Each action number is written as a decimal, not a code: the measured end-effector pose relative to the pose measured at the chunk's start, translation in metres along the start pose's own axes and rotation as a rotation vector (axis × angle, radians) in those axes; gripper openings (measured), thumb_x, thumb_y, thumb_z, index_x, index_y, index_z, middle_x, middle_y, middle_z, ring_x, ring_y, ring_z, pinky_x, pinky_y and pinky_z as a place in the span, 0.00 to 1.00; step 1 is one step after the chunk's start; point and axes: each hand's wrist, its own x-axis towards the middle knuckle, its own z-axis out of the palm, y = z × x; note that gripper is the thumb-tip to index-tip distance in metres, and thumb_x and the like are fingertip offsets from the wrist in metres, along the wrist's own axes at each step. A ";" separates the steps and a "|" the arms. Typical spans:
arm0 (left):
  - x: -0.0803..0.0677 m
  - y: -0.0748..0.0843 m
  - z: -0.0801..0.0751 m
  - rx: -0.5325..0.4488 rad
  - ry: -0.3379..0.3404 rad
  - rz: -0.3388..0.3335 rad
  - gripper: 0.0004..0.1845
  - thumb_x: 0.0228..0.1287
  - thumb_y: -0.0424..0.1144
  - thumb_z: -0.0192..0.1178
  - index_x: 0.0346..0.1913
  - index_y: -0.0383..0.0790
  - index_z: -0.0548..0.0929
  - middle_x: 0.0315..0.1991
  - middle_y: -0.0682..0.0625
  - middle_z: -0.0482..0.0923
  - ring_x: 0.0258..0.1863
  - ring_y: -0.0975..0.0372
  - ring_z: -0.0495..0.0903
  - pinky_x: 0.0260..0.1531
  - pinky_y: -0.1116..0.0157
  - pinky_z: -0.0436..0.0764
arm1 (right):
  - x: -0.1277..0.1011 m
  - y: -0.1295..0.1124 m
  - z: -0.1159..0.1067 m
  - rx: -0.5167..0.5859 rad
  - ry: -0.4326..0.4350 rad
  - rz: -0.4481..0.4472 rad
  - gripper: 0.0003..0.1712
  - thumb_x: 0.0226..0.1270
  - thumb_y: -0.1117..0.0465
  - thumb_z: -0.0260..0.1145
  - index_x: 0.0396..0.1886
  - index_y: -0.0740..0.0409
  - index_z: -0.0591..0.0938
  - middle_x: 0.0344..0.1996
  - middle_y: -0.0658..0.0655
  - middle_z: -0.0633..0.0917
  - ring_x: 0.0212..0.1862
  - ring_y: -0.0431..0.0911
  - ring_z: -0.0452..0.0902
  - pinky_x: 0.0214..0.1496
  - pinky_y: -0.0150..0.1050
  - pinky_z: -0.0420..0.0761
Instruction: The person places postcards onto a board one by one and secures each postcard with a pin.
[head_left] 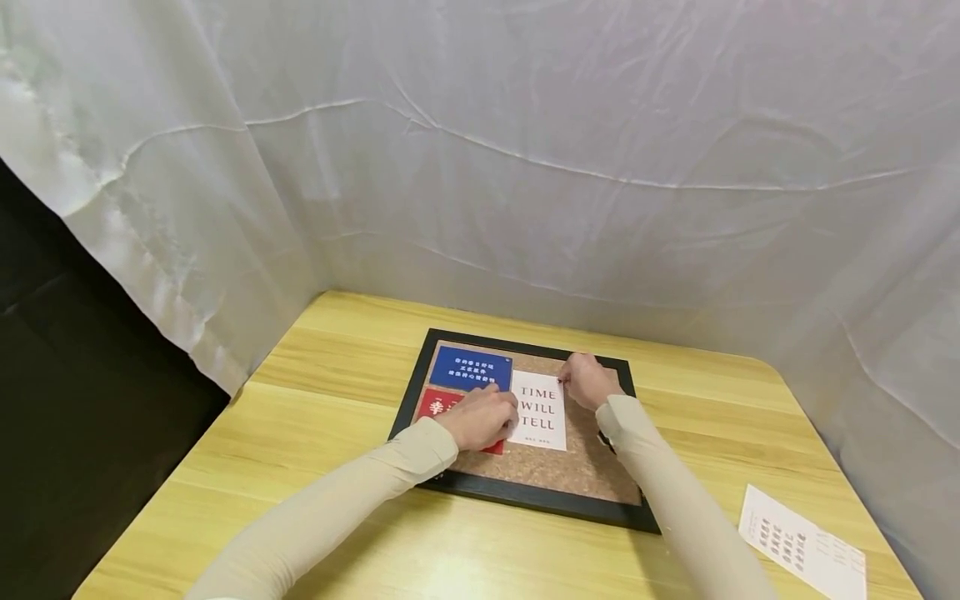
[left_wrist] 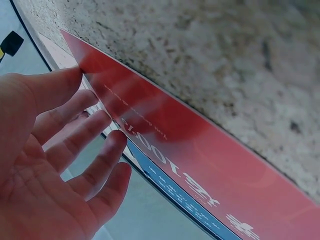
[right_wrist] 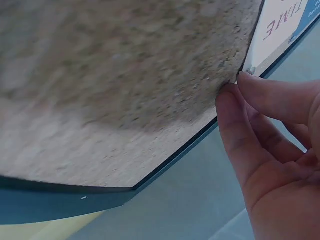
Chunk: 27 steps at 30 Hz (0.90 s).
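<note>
On the cork board (head_left: 577,467) | your left hand (head_left: 483,417) lies flat, fingers straight, on the red card (left_wrist: 200,155) | your right hand (head_left: 588,379) pinches a pin (right_wrist: 251,70) at the white card's (head_left: 540,410) top corner.

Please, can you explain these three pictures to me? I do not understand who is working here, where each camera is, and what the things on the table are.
No machine here: a person works with two bare hands. The wide picture comes from a camera on the head; the two close ones come from cameras on each wrist.

On the wooden table lies a cork board in a black frame. It carries a blue card, a red card and a white card reading TIME WILL TELL. A printed sheet lies at the right.

The left hand rests with straight fingers on the red card. The right hand pinches something small at the white card's top corner, perhaps a pin.
</note>
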 end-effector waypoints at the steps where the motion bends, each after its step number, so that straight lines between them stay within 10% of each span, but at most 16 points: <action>1: -0.001 0.000 -0.001 0.002 0.003 0.003 0.06 0.70 0.39 0.66 0.38 0.49 0.93 0.52 0.55 0.87 0.44 0.59 0.77 0.40 0.67 0.73 | -0.001 0.001 0.000 -0.005 0.000 -0.011 0.21 0.65 0.78 0.56 0.26 0.56 0.91 0.33 0.57 0.91 0.29 0.44 0.73 0.28 0.34 0.68; 15: -0.004 0.002 -0.006 0.005 -0.004 0.000 0.07 0.71 0.37 0.66 0.36 0.48 0.92 0.52 0.54 0.87 0.43 0.59 0.76 0.40 0.68 0.72 | -0.004 -0.009 -0.002 0.013 -0.071 0.005 0.22 0.67 0.80 0.52 0.25 0.60 0.88 0.23 0.55 0.85 0.21 0.41 0.64 0.23 0.32 0.63; 27: -0.004 0.002 -0.005 -0.001 -0.001 0.001 0.06 0.70 0.37 0.66 0.37 0.49 0.93 0.52 0.54 0.87 0.44 0.60 0.76 0.40 0.68 0.72 | -0.004 -0.014 0.000 -0.132 -0.116 0.083 0.19 0.63 0.76 0.57 0.17 0.54 0.82 0.34 0.57 0.79 0.32 0.46 0.72 0.30 0.34 0.72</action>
